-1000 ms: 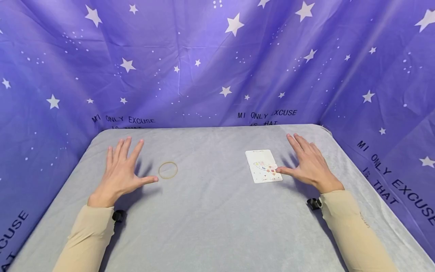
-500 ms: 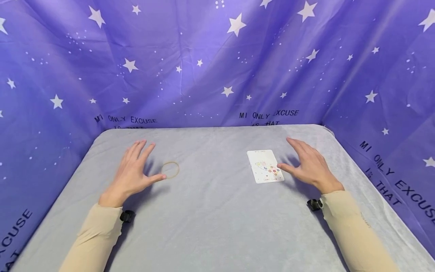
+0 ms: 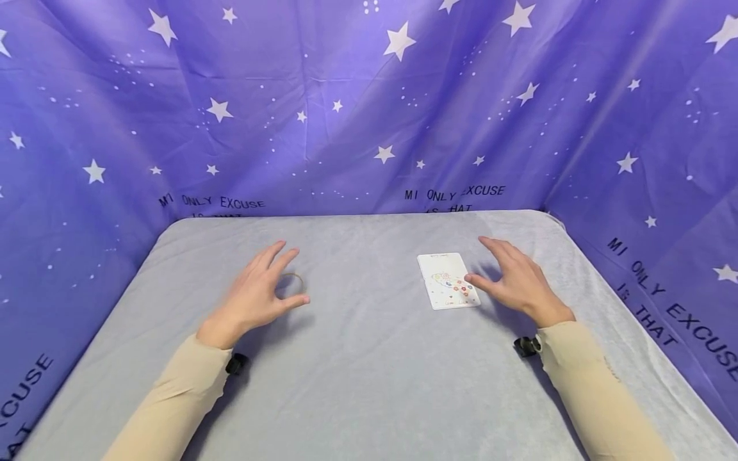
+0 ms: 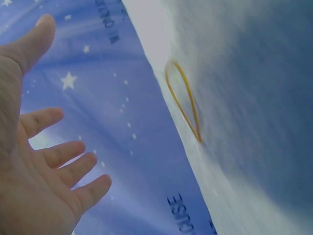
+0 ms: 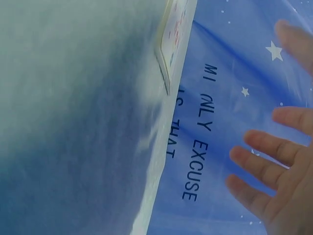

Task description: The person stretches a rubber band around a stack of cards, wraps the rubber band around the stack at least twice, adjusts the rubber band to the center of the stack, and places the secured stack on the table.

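A thin yellowish rubber band lies on the grey cloth, partly hidden behind my left hand in the head view. That hand hovers over it with thumb and fingers spread, holding nothing. The left wrist view shows the whole loop of the rubber band apart from the fingers. To the right lies a white card with a small flowery print and lettering; it shows some thickness in the right wrist view. My right hand is held just right of it, fingers extended, its thumb overlapping the card's edge from above. Nothing is in its grasp.
A grey plush cloth covers the table. Purple curtains with white stars and black lettering hang behind and on both sides. Each wrist carries a small black camera near the beige sleeve.
My left hand has moved right, from beside the rubber band to over it. The right hand has shifted only slightly left. Band and card lie where they were.
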